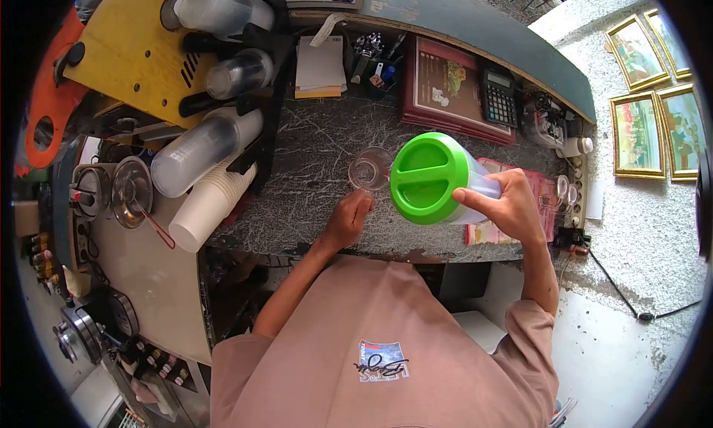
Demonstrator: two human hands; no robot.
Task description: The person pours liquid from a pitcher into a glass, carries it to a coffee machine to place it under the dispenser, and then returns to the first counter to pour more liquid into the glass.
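My right hand [514, 206] is wrapped round a pitcher with a bright green lid [425, 177] and a pale, see-through body. The pitcher is tipped to the left, its lid beside a clear glass cup [370, 168] on the dark, scratched counter. My left hand [347, 220] is closed, its fingertips pinched at the near edge of the cup; a handle there cannot be made out. Whether liquid is flowing between pitcher and cup cannot be seen. Under and behind the pitcher lies a pink patterned cloth [541, 190].
Stacked paper cups [212, 209] and clear plastic cups [194, 154] lie along the left side. Dark red menus [453, 86] and a calculator [499, 97] are at the back right. Note paper [319, 65] lies at the back left. More glass cups [566, 193] stand at the right edge.
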